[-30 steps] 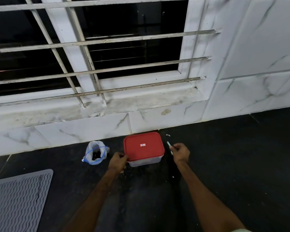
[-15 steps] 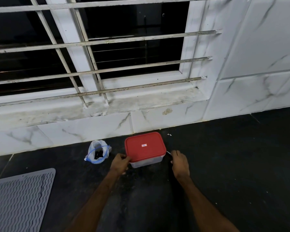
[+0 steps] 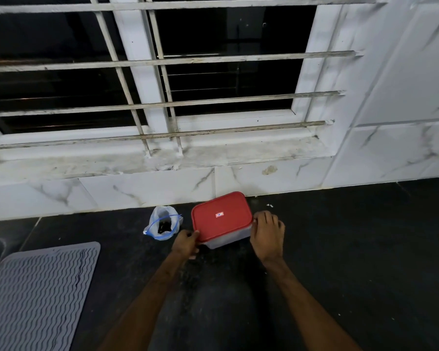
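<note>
Dark speckled stone (image 3: 340,262) fills the lower frame, with a grey ribbed mat (image 3: 36,287) at lower left. Just below centre the left hand (image 3: 186,243) pinches the near-left corner of the red lid (image 3: 222,220), thumb on top, and the right hand (image 3: 266,233) curls its fingers over the lid's right rim. The clear box (image 3: 226,241) under that lid sits close to the white tiled wall (image 3: 137,191), an open plastic bag (image 3: 164,222) just left of it. Risk: uneven prying could free the lid suddenly, skidding the box into the bag and spilling both.
</note>
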The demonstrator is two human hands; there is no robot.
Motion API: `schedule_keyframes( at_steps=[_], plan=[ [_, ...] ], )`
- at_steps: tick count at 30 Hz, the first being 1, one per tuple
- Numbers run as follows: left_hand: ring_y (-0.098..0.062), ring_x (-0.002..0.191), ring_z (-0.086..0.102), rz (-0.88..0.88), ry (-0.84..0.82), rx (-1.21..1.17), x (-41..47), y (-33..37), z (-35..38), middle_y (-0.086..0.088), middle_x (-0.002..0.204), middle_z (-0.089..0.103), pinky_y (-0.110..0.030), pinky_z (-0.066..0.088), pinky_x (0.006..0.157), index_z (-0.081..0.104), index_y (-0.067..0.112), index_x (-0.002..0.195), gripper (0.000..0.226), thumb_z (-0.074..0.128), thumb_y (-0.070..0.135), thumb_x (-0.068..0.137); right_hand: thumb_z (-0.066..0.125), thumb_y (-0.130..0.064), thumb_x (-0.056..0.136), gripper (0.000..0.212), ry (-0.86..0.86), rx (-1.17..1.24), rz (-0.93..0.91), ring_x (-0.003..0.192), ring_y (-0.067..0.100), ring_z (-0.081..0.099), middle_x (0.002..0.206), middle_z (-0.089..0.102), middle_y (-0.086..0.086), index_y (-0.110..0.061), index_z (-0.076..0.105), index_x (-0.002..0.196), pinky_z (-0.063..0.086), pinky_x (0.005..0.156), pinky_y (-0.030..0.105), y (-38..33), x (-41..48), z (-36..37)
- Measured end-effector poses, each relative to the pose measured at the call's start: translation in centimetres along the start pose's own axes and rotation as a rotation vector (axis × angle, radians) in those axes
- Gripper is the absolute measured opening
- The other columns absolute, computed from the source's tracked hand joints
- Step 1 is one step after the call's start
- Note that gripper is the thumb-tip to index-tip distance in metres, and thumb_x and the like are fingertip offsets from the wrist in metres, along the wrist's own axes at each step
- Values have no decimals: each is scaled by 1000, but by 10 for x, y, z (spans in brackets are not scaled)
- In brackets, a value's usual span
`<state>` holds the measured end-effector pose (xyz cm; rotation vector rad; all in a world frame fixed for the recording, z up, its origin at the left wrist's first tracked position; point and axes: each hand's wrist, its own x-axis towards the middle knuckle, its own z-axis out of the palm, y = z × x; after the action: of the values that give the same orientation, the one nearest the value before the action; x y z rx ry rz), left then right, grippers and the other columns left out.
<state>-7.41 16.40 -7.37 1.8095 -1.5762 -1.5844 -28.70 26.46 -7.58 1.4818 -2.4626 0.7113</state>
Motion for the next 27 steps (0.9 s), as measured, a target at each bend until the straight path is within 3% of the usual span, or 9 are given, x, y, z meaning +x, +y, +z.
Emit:
schedule_keyframes(
  at_steps=[5, 9, 13, 16, 18, 20, 23, 25, 27],
  plan=[
    [-21, 60, 57, 106, 76, 132, -1, 12, 1, -15, 87, 62, -30, 49, 50, 47, 3, 109, 30, 49, 32, 100, 50, -13, 90, 17, -212, 62, 127, 99, 27, 59, 100, 63, 4, -16, 62, 102, 41, 87, 42, 6, -7, 6],
    [-15, 55, 54, 197, 10, 227, -2, 13, 4, -10, 81, 62, -23, 41, 43, 44, 11, 100, 26, 50, 36, 99, 55, -10, 85, 32, -171, 36, 178, 111, 29, 54, 119, 59, 7, -13, 59, 117, 43, 93, 45, 9, -6, 4],
    [-14, 54, 52, 191, -60, 112, -2, 8, 9, -4, 79, 61, -25, 40, 45, 45, 11, 101, 20, 41, 30, 102, 48, -23, 94, 36, -120, 95, -176, 121, 30, 54, 131, 57, 12, -8, 58, 125, 39, 105, 44, -23, 3, -3],
    [-14, 53, 51, 178, -55, 66, -1, 2, 10, -2, 75, 59, -25, 40, 46, 46, 13, 92, 7, 45, 9, 98, 24, -55, 94, 67, -391, 98, -309, 140, 28, 34, 149, 41, 10, -11, 47, 138, 20, 117, 45, -56, 2, -1],
    [-13, 61, 54, 241, -48, 109, -1, -3, 8, 2, 76, 58, -20, 42, 52, 49, 14, 90, 17, 57, 1, 88, 29, -65, 90, 80, -565, 35, -277, 148, 31, 15, 159, 21, 13, -11, 31, 149, 8, 119, 49, -72, -1, 7],
    [-7, 76, 57, 307, -30, 165, -3, -4, 4, 10, 84, 58, -7, 40, 59, 51, 13, 99, 29, 70, 2, 80, 40, -59, 93, 79, -619, -79, -272, 148, 37, 10, 160, 13, 19, -9, 21, 151, 7, 119, 52, -85, -4, 13],
    [-4, 98, 61, 380, -72, 128, -2, -4, 3, 11, 108, 61, -4, 45, 78, 47, 15, 126, 70, 84, 16, 66, 44, -48, 96, 70, -585, -217, -309, 139, 49, 28, 151, 28, 31, -2, 29, 147, 26, 112, 56, -95, -2, 19],
    [-10, 118, 55, 399, -92, 126, 5, -7, 5, 8, 129, 55, -24, 47, 99, 34, 17, 143, 104, 85, 34, 54, 54, -51, 91, 68, -657, -331, -356, 122, 52, 50, 135, 48, 35, 0, 49, 135, 45, 97, 57, -95, 0, 27],
    [-12, 122, 53, 391, -89, 143, 8, -10, 9, 5, 134, 53, -32, 44, 104, 25, 18, 150, 113, 84, 37, 56, 64, -60, 80, 67, -737, -413, -341, 103, 47, 64, 117, 64, 30, -4, 66, 118, 56, 81, 52, -97, 2, 24]
  ],
)
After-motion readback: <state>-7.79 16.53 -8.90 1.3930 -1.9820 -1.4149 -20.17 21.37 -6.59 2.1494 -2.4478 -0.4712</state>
